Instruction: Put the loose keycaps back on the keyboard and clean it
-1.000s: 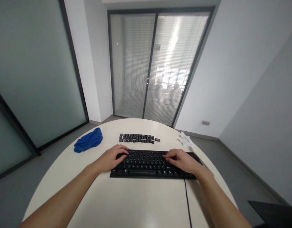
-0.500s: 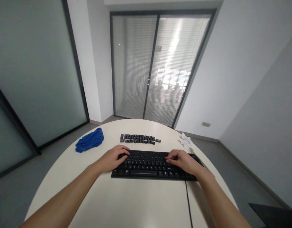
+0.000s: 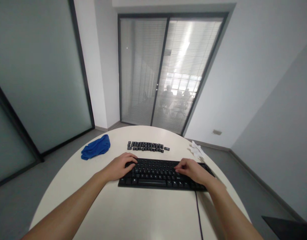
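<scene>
A black keyboard lies across the white round table. Its upper rows look bare of caps, while lower rows carry lettered keycaps. My left hand holds the keyboard's left end, thumb on the keys and fingers at the back edge. Over the right-centre part, my right hand has thumb and fingertips pinched together at the keys; whatever sits between them is too small to make out. Behind the keyboard, loose black keycaps stand in rows, with a wider keycap at their right end.
A crumpled blue cloth lies at the table's left. White tissue sits near the right rim. The keyboard's cable runs toward me over the table. Beyond are walls and a glass door with blinds.
The view has shifted very slightly. Both hands keep their places on the keyboard, and the right fingertips stay pinched at nearly the same spot.
</scene>
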{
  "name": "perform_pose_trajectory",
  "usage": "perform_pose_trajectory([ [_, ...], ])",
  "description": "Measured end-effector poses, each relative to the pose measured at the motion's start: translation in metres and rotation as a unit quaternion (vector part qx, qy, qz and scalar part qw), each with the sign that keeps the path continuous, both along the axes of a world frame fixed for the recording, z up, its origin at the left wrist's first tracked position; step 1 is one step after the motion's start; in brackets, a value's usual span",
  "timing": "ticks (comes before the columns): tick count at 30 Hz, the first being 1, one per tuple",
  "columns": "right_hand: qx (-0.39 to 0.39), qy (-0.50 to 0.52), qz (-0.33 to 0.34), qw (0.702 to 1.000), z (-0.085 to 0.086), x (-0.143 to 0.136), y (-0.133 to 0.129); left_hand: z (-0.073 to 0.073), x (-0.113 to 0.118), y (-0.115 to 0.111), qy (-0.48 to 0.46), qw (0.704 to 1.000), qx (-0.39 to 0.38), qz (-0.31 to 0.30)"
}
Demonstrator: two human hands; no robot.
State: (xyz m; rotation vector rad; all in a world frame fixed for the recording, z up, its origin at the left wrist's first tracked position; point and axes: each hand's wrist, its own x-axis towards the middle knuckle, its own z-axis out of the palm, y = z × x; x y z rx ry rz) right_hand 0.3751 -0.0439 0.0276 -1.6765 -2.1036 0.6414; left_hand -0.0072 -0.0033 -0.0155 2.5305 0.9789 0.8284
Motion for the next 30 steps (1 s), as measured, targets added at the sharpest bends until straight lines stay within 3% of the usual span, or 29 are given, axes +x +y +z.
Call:
perform_pose_trajectory([
  [6, -0.002, 0.001, -0.004, 1.0, 0.002, -0.003, -0.004, 0.001, 0.0, 0.001, 0.005, 1.0, 0.001, -0.001],
  [14, 0.054, -0.018, 0.026, 0.998, 0.0, -0.004, -0.006, -0.002, -0.003, 0.005, -0.008, 1.0, -0.006, 0.005],
  [22, 0.139, -0.137, -0.064, 0.979, -0.007, -0.028, 0.034, -0.002, -0.004, 0.007, -0.022, 1.0, -0.02, 0.008],
  [30, 0.148, -0.217, -0.077, 0.962, -0.005, -0.051, 0.071, 0.003, -0.004, 0.004, -0.03, 0.999, -0.026, 0.012],
])
